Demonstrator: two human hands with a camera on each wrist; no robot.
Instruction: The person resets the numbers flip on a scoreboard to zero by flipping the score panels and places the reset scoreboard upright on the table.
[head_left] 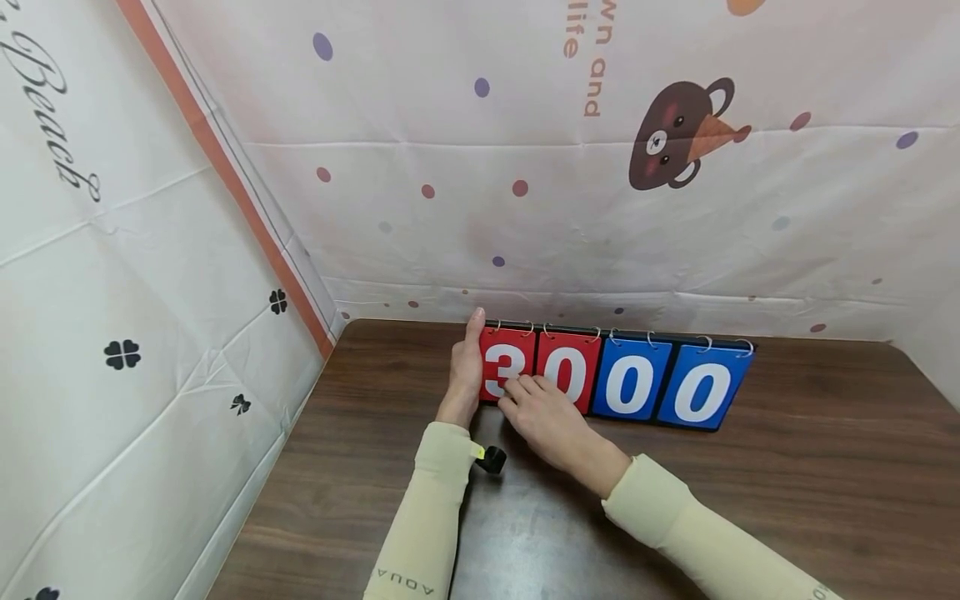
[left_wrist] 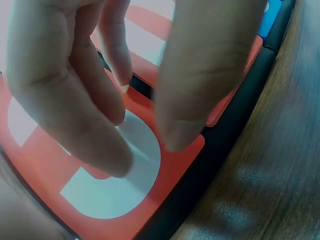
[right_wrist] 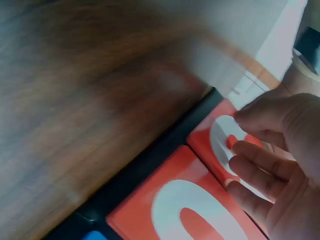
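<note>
A tabletop flip scoreboard (head_left: 660, 423) leans back on the table, its ringed number cards reading 3, 0, 0, 0. Its left end is gripped by my left hand (head_left: 467, 367), one fingertip rising past the top edge and other fingers hidden. In front of the red 3 card (head_left: 491, 354) is my right hand (head_left: 547, 421), its fingers loosely bent over the card's lower part. The left wrist view shows right-hand fingers (left_wrist: 107, 145) over the white numeral and the thumb apart from them near the card's lower edge. Nothing shows pinched between them.
Beside the 3 stands a red 0 card (right_wrist: 172, 200), then two blue 0 cards (head_left: 630, 383). Under the board spreads a brown wooden table (head_left: 825, 467). A printed cloth (head_left: 420, 233) hangs behind it. A small black device (head_left: 491, 459) sits at the left cuff.
</note>
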